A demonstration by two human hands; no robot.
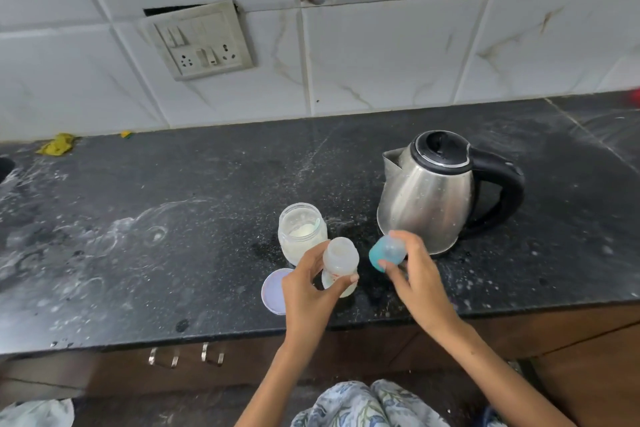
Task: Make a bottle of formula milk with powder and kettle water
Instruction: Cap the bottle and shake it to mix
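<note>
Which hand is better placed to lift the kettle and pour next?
Right. The kettle stands on that side, handle turned rightward, just beyond the right hand, though it must first put down the blue cap. The left hand steadies the bottle.

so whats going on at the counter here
A person is making up a baby bottle on a black counter. The left hand grips the open bottle, which stands upright, while the right hand holds its blue cap just beside it. An open jar of powder stands behind the bottle, its lid lying on the counter. A steel kettle stands to the right, lid shut.
</note>
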